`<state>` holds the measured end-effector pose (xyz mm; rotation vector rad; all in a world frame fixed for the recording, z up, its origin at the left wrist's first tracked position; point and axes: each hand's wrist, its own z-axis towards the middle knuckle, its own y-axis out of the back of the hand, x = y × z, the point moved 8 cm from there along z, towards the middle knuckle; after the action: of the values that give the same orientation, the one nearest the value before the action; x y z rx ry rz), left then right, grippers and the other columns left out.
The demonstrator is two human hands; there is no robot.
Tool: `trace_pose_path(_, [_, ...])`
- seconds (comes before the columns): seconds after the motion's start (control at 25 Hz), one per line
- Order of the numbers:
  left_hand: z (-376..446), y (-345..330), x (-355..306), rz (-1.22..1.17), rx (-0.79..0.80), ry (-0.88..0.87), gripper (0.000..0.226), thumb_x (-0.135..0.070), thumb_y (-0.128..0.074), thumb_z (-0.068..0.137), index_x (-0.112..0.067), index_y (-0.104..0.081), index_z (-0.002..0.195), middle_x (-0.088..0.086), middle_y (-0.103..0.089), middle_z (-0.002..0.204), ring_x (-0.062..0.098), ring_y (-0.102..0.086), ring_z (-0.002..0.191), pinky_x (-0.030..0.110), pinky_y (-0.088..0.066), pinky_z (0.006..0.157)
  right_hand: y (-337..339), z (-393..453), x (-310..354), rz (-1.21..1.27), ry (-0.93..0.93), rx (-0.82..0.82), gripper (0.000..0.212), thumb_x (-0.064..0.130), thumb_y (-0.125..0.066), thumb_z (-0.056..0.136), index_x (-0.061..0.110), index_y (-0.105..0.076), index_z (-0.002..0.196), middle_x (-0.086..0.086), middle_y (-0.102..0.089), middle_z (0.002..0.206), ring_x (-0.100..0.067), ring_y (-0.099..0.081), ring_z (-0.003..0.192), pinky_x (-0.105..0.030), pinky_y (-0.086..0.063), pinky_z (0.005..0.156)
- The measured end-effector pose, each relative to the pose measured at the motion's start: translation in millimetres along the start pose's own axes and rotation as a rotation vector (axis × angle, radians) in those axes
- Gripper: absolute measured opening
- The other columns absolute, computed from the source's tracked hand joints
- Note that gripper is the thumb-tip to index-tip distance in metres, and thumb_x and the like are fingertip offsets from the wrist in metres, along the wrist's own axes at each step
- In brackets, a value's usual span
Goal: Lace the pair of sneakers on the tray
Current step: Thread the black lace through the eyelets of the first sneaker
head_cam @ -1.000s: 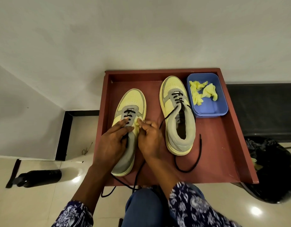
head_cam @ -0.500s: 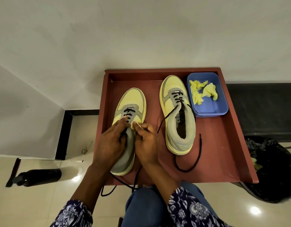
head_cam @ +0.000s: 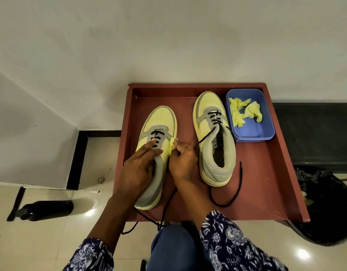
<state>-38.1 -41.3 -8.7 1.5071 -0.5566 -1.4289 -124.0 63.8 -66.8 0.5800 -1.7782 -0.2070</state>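
Observation:
Two yellow and grey sneakers stand on a red-brown tray [head_cam: 266,173], toes pointing away from me. My left hand [head_cam: 137,169] lies over the left sneaker [head_cam: 160,122], fingers on its tongue and black lace [head_cam: 164,208]. My right hand [head_cam: 182,161] pinches the sneaker's right eyelet flap, and the lace runs down from under it off the tray's front edge. The right sneaker [head_cam: 215,133] is laced partway, its black lace [head_cam: 237,190] trailing loose on the tray.
A blue tub [head_cam: 252,132] holding crumpled yellow paper sits at the tray's back right corner. A black bin bag [head_cam: 325,202] lies right of the tray and a dark bottle [head_cam: 45,209] lies on the tiled floor at left. My knee is below the tray.
Both hands have shifted slightly up the left sneaker toward the laced eyelets. My right hand has closed in against the sneaker's right side. The right sneaker has stayed still.

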Motion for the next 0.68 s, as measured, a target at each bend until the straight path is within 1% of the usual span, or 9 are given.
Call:
trace_pose_path(0.08, [-1, 0, 0, 0.005, 0.002, 0.0, 0.036, 0.007, -0.058, 0.081, -0.012, -0.066, 0.11, 0.008, -0.056, 0.131, 0.022, -0.054, 0.118, 0.031, -0.038, 0.098, -3, -10, -12, 0.025, -0.11, 0.018, 0.03, 0.007, -0.048, 0.09, 0.007, -0.064, 0.115, -0.01, -0.065, 0.117, -0.027, -0.059, 0.108, -0.024, -0.043, 0.089])
trace_pose_path(0.12, [-1, -1, 1, 0.005, 0.0, -0.002, 0.034, 0.006, -0.057, 0.082, -0.012, -0.066, 0.11, 0.009, -0.056, 0.13, 0.023, -0.055, 0.118, 0.032, -0.039, 0.097, -3, -10, -13, 0.034, -0.152, 0.012, 0.028, 0.007, -0.048, 0.089, 0.007, -0.066, 0.111, -0.011, -0.067, 0.114, -0.029, -0.061, 0.104, -0.03, -0.047, 0.087])
trace_pose_path(0.2, [1, -1, 1, 0.003, -0.007, -0.009, 0.032, 0.003, -0.054, 0.082, -0.011, -0.067, 0.108, 0.009, -0.057, 0.129, 0.025, -0.057, 0.116, 0.032, -0.04, 0.095, -4, 1, -11, 0.055, -0.197, -0.016, 0.029, 0.005, -0.048, 0.087, 0.009, -0.068, 0.106, -0.009, -0.068, 0.112, -0.032, -0.062, 0.101, -0.037, -0.051, 0.084])
trace_pose_path(0.32, [2, -2, 1, -0.007, 0.005, -0.014, 0.033, 0.0, -0.051, 0.081, -0.012, -0.067, 0.108, 0.009, -0.057, 0.13, 0.025, -0.058, 0.115, 0.029, -0.042, 0.093, -4, 34, 7, 0.072, -0.195, -0.051, 0.032, 0.001, -0.046, 0.087, 0.007, -0.067, 0.111, -0.014, -0.066, 0.115, -0.034, -0.06, 0.106, -0.038, -0.05, 0.089])
trace_pose_path(0.36, [2, -2, 1, -0.005, 0.004, -0.018, 0.033, 0.0, -0.051, 0.08, -0.012, -0.067, 0.107, 0.009, -0.057, 0.13, 0.025, -0.058, 0.115, 0.027, -0.042, 0.092, -4, 47, 15, 0.04, -0.171, -0.055, 0.033, 0.0, -0.045, 0.088, 0.007, -0.065, 0.114, -0.015, -0.065, 0.116, -0.035, -0.06, 0.107, -0.039, -0.05, 0.09])
trace_pose_path(0.44, [2, -2, 1, -0.013, -0.004, -0.027, 0.033, 0.001, -0.052, 0.08, -0.011, -0.067, 0.107, 0.01, -0.057, 0.129, 0.026, -0.059, 0.114, 0.027, -0.042, 0.091, -6, 70, 34, -0.105, -0.081, -0.038, 0.036, 0.001, -0.044, 0.088, 0.009, -0.063, 0.117, -0.018, -0.064, 0.117, -0.037, -0.058, 0.108, -0.037, -0.047, 0.088])
trace_pose_path(0.56, [2, -5, 3, -0.037, -0.014, -0.03, 0.033, 0.001, -0.052, 0.08, -0.01, -0.067, 0.108, 0.011, -0.057, 0.129, 0.028, -0.058, 0.116, 0.032, -0.043, 0.093, -20, 99, 65, -0.292, 0.088, 0.066, 0.037, 0.001, -0.042, 0.09, 0.009, -0.061, 0.12, -0.016, -0.062, 0.122, -0.031, -0.056, 0.113, -0.031, -0.042, 0.091])
trace_pose_path(0.68, [2, -7, 3, -0.026, -0.025, -0.042, 0.033, 0.001, -0.053, 0.08, -0.009, -0.067, 0.108, 0.012, -0.058, 0.127, 0.028, -0.058, 0.115, 0.032, -0.044, 0.092, -33, 113, 78, -0.303, 0.191, 0.17, 0.039, -0.002, -0.041, 0.089, 0.01, -0.06, 0.121, -0.012, -0.06, 0.127, -0.027, -0.053, 0.12, -0.029, -0.038, 0.101])
